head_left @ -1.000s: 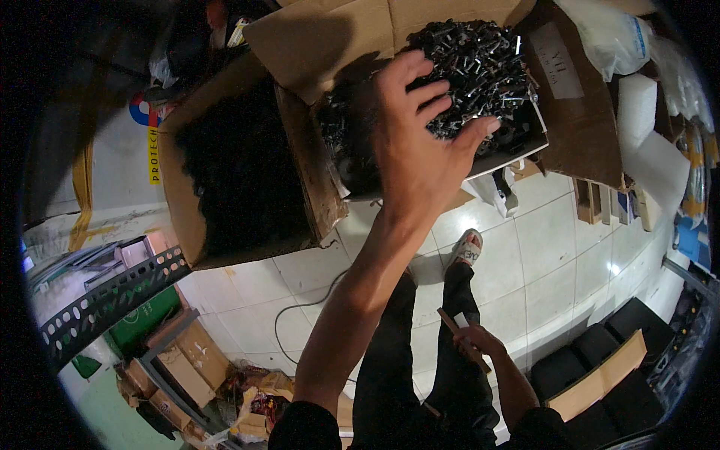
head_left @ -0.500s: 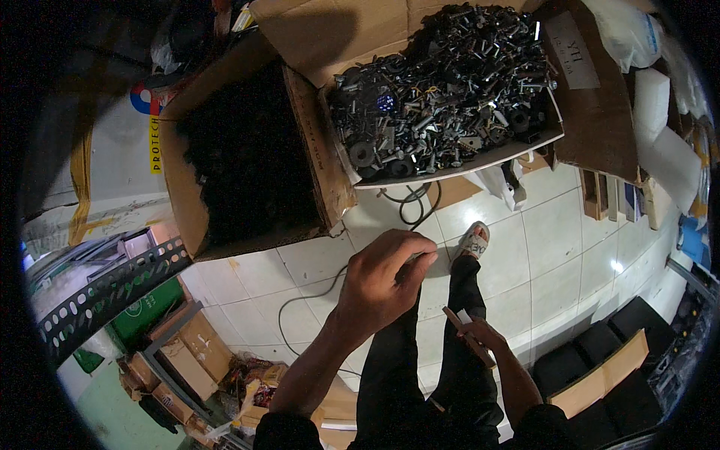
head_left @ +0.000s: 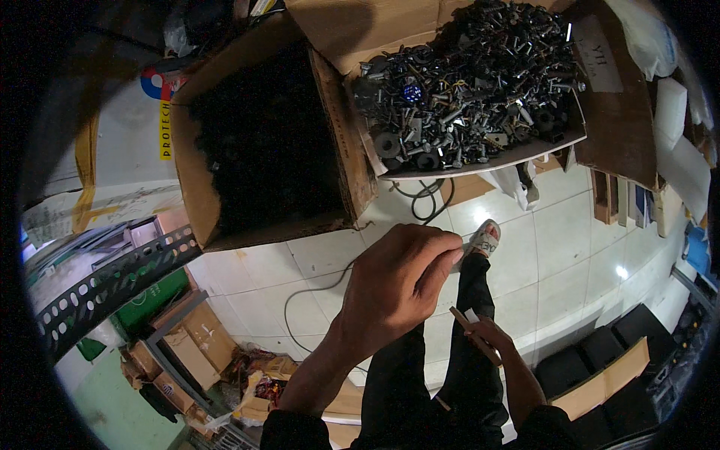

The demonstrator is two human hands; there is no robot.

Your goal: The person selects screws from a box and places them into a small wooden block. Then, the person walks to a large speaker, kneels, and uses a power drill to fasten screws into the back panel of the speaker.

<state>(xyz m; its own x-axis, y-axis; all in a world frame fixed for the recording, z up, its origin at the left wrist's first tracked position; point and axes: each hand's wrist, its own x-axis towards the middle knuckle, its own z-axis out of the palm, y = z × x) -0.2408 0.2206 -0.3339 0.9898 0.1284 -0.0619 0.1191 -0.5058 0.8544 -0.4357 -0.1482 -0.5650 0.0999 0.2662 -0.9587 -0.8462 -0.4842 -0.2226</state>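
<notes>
My left hand (head_left: 397,285) hovers above the white tiled floor, below a shallow tray (head_left: 487,159) heaped with dark screws, bolts and washers (head_left: 472,82). Its fingers are pinched tight against the thumb; whatever may be between them is hidden. Lower and to the right, over my dark trouser leg, my right hand (head_left: 491,337) grips a thin brown stick-like piece (head_left: 469,334) that points up and to the left. The two hands are a short gap apart.
An open cardboard box (head_left: 337,135) full of black material stands left of the tray. A cable (head_left: 315,292) loops over the tiles. A perforated metal angle bar (head_left: 112,277) and small cartons (head_left: 187,345) lie at the left, black foam blocks (head_left: 630,337) at the lower right. My sandalled foot (head_left: 486,238) rests under the tray.
My left hand was up in the heap of screws, then drew back down toward my body with its fingers closed. The right hand has stayed put with the stick.
</notes>
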